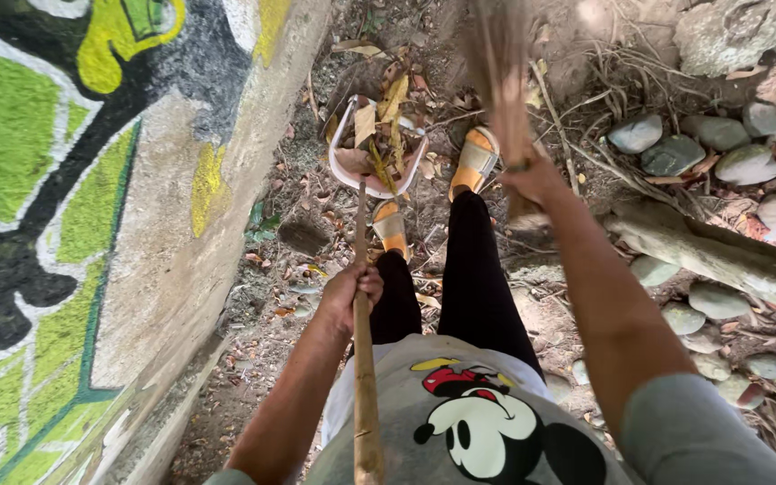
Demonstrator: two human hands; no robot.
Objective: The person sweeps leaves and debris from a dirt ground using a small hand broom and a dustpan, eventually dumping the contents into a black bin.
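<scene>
Your left hand (349, 292) was clenched around a long wooden stick (364, 359), which ran down to a white dustpan (377, 144) (full of dry leaves) on the dirt by your sandals. Your right hand (532, 180) was grasping a twig broom (502, 63), blurred, just beside the dustpan.

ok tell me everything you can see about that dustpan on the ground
The dustpan is a pale, whitish scoop, plastic by the look of it, with a raised rim. It rests on bare dirt beside the painted wall, just ahead of the person's sandalled feet. Dry yellow and brown leaves fill it. A long, bamboo-like stick handle runs from it up toward the camera, and the left hand grips that stick partway along. How the stick joins the pan is hidden by the leaves.
</scene>
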